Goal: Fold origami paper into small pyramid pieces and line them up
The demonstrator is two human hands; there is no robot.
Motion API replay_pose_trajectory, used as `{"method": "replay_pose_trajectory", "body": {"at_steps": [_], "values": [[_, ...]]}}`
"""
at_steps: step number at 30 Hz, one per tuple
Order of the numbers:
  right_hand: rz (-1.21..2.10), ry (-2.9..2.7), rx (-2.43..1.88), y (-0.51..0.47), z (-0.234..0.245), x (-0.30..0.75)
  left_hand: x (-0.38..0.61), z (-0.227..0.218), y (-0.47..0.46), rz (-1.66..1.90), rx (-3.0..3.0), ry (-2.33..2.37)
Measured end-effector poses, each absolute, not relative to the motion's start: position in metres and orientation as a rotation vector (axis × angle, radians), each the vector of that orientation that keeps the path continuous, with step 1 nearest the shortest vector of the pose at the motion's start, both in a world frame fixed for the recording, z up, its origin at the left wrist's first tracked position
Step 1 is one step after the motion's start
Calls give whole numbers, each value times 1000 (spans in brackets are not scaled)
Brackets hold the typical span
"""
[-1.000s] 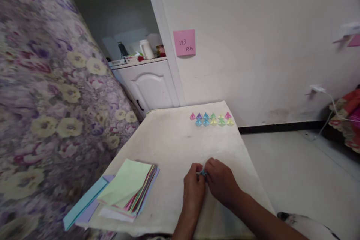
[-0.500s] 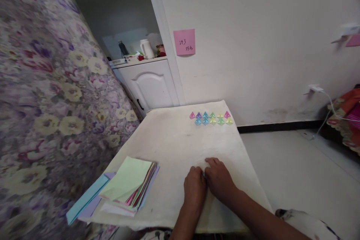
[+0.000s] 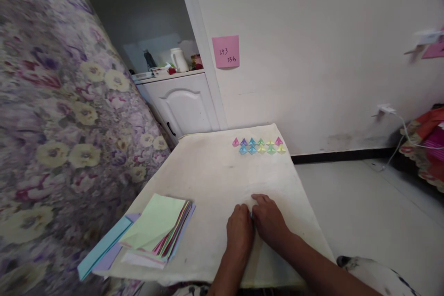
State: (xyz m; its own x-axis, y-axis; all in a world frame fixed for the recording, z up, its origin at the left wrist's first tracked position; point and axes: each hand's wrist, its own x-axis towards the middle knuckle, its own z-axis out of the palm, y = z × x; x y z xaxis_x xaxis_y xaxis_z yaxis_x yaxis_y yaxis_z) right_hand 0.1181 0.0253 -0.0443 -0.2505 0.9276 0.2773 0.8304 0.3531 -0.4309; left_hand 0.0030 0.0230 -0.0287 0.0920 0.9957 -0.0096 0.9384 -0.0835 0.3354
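Close together near the front of the cloth-covered table (image 3: 208, 171), my left hand (image 3: 239, 231) and my right hand (image 3: 269, 218) are both closed. Between their fingertips shows a sliver of a small bluish piece of paper (image 3: 251, 215), mostly hidden by the fingers. The right index finger sticks out a little past the others. Toward the far right edge, several small folded paper pieces (image 3: 261, 149) in pink, purple, blue, green and yellow stand in two rows.
A stack of coloured paper sheets (image 3: 156, 222) lies at the table's left front, with blue strips (image 3: 104, 247) beside it overhanging the edge. A floral curtain (image 3: 69, 125) hangs at the left. Behind the table are a wall with a pink note (image 3: 225, 52) and a white cabinet (image 3: 187, 106).
The whole view has shifted slightly. Both hands stay at nearly the same spot on the table, and slightly more of the bluish paper shows between them.
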Motion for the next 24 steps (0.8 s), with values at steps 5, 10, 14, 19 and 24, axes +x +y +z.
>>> {"method": "replay_pose_trajectory", "body": {"at_steps": [5,10,14,19,24], "values": [[277,-2150,-1512,28,-51,117,0,-30,20,382,2097,1895],[285,-2161,-1501,29,-53,116,2,-31,20,410,2083,1884],[278,-2165,-1489,28,-52,116,0,-31,21,430,2081,1873],[245,-2196,-1415,32,-48,123,-13,-22,22,414,2071,1869],[266,-2262,-1369,35,-48,130,-22,-13,21,340,2065,1919]]}}
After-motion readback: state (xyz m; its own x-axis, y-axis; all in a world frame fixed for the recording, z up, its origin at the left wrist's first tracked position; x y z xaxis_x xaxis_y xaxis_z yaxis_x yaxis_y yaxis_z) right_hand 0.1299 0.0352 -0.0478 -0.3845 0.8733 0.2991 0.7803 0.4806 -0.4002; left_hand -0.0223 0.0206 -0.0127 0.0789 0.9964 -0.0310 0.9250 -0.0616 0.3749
